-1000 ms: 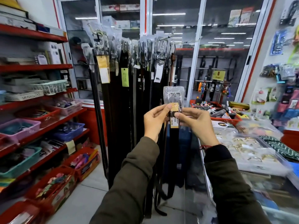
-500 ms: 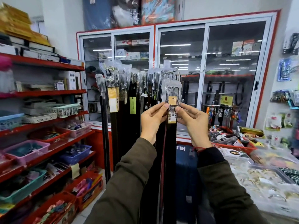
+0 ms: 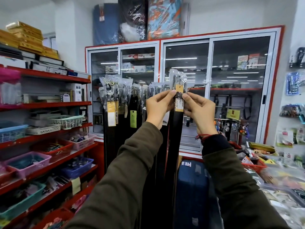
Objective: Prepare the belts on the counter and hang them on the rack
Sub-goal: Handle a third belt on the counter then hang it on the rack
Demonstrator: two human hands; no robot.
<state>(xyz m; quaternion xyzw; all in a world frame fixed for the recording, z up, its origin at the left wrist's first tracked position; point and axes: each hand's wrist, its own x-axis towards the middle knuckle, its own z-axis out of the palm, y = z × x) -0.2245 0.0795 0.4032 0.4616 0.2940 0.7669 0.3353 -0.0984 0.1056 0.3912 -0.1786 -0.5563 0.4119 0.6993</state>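
While held up: black belt (image 3: 176, 129) hangs straight down.
Left hand (image 3: 158, 105): fingers pinch belt.
Right hand (image 3: 198, 108): pinches it at 3 o'clock.

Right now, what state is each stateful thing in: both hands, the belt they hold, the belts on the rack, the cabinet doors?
left hand: shut, pinching the held belt just below its buckle
right hand: shut, pinching the same spot
held belt: raised, hanging straight down, buckle in plastic wrap, yellow tag attached
hanging belts: on the rack, buckles wrapped, tags dangling
cabinet doors: closed
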